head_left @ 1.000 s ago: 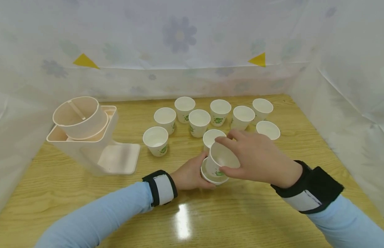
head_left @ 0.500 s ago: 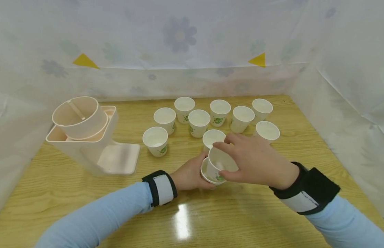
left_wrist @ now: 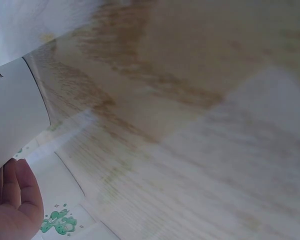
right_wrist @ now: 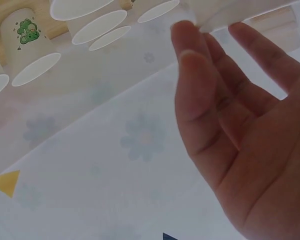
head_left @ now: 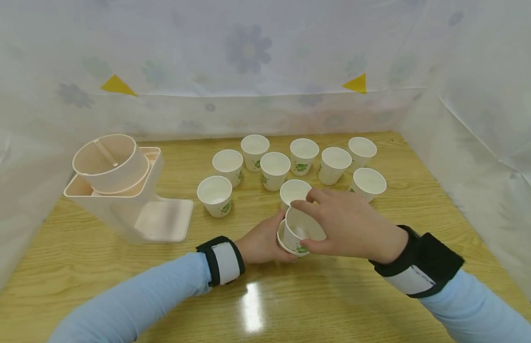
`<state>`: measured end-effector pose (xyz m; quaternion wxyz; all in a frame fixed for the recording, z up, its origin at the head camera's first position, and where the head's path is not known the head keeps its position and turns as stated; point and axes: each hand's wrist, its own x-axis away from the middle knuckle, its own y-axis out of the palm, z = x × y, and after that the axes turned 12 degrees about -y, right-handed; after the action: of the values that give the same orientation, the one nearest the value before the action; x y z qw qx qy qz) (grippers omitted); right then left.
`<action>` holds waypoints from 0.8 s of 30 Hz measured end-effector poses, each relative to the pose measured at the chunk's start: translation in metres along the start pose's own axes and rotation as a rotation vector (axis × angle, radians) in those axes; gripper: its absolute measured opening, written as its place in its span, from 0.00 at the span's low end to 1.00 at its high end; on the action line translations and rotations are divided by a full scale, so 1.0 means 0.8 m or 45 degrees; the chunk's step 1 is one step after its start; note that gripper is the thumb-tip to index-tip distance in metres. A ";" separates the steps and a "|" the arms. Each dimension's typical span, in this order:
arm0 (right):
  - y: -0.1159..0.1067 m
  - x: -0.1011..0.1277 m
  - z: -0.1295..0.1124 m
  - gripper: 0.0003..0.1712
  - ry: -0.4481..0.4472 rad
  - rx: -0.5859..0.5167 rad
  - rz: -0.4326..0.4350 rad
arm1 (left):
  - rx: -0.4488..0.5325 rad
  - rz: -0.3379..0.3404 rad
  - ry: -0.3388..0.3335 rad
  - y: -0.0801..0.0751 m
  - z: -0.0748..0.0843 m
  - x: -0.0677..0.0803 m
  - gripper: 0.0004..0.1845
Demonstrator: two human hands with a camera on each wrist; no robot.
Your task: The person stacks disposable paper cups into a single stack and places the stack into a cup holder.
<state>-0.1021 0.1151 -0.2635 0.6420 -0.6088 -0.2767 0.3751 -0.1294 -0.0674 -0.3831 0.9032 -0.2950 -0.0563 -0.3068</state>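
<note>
Head view: tilted upper cup (head_left: 303, 227) is pinched by right hand (head_left: 353, 228), half nested in lower cup (head_left: 285, 242) gripped by left hand (head_left: 262, 242), near-centre on table (head_left: 334, 300).

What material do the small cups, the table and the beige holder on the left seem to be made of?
Cups: probably paper, matt white with thin rolled rims and a green print. Table: wood or wood-look laminate, glossy, since grain lines and a bright light reflection show. Beige holder: likely plastic, with smooth, evenly coloured moulded walls.
</note>
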 end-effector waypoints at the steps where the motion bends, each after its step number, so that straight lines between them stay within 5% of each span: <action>1: 0.001 0.000 0.000 0.33 -0.004 -0.003 -0.003 | 0.002 -0.001 -0.004 0.000 0.000 0.000 0.46; 24: 0.022 -0.009 -0.002 0.34 -0.038 -0.008 -0.067 | 0.016 0.001 0.015 0.000 -0.001 -0.001 0.51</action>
<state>-0.1072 0.1081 -0.2804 0.6454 -0.5976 -0.3034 0.3664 -0.1300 -0.0675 -0.3844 0.9054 -0.2877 -0.0527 -0.3077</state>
